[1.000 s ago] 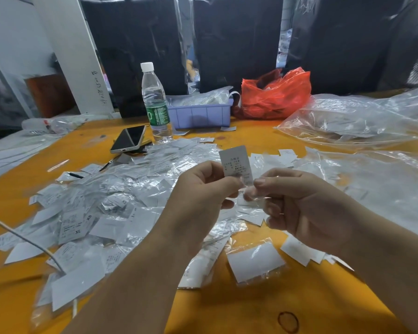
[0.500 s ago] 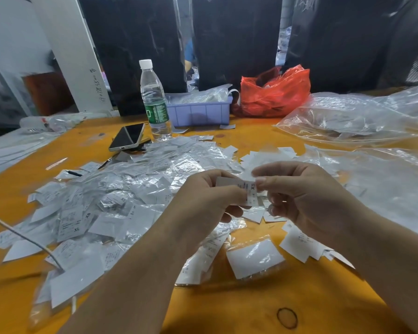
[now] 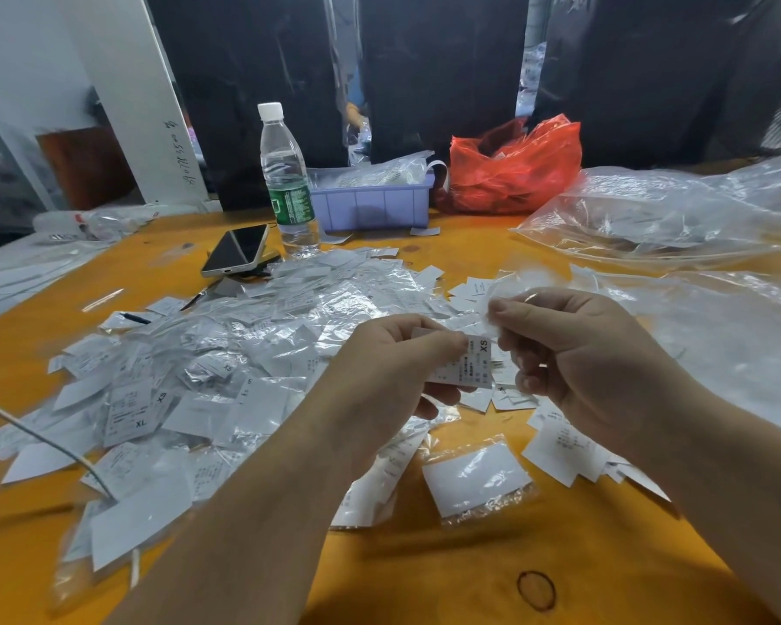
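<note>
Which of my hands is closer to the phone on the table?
Left. The left hand, pinching the XS label, is nearer the person and right of the phone; the right hand, pinching a clear bag, lies farther right again.

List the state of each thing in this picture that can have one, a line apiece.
left hand, pinches the XS label
XS label, held above the table, print facing up
right hand, pinches the small clear bag
small clear bag, held up, blurred
water bottle, upright, cap on
phone, lying face up, screen dark
bagged label, flat on the table
</note>
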### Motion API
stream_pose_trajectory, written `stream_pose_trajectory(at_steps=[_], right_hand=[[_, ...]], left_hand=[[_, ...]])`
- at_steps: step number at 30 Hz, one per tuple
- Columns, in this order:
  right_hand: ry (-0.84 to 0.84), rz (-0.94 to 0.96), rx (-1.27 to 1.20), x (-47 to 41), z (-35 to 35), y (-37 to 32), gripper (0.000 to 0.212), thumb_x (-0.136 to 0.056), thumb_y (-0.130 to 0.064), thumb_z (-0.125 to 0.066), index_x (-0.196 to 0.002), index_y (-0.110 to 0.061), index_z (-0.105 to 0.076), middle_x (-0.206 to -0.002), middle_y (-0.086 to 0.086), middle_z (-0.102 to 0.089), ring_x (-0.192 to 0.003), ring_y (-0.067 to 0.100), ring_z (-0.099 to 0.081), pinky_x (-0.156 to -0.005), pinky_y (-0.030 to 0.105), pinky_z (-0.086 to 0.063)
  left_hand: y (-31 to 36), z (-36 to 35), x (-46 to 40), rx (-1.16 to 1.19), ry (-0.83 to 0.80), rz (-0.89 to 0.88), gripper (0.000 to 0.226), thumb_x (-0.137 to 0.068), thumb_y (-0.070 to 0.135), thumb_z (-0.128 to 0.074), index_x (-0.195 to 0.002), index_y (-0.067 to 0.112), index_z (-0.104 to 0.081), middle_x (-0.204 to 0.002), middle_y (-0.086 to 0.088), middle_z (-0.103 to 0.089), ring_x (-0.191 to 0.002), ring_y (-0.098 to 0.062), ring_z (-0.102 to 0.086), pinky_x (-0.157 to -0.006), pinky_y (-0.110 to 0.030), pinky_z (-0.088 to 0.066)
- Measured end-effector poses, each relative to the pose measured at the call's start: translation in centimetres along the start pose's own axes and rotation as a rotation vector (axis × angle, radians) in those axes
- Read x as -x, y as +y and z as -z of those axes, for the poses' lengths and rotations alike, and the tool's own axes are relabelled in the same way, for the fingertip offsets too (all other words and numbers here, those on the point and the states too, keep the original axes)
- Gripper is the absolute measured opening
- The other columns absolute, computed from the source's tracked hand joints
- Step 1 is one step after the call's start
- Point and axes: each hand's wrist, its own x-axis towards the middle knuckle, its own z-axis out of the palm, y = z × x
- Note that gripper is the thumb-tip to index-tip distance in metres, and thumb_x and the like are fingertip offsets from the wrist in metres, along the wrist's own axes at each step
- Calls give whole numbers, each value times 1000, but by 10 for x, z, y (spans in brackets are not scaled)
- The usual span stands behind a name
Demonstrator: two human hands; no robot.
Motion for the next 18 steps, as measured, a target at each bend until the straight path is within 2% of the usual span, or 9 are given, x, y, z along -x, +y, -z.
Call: stream_pose_trajectory(at_steps=[8,13,18], right_hand=[[79,51,46,2,0,1,10,-84,-11,-70,-76,-5,-71,-60,5,-62,-45,11,-44,-41,22,-41],[85,59,37,3,-2,1,10,-84,-10,-70,-76,-5,-73,-63,7,-64,-44,10,-44,-40,22,-41],[37,51,57,5,-3,0,15,-84,-9,-70,-70,-11,-76,-63,6,-67,-44,9,-46,-42,21,-42]], left_hand=[[0,0,1,-19,54,-20,15,-89,25,-67,-83,11,-70,-68,1,-70,-59,-10,-61,-51,-20,-45],[-1,0,0,-4,117,-28,17,-88,26,-68,-77,12,-70,-67,2,-70,-54,-7,-57,-48,-15,-42],[-3,1,-1,-5,158,-34,26,-89,28,-67,-64,21,-71,-66,3,-69,-54,-5,-57,-48,-15,-43]])
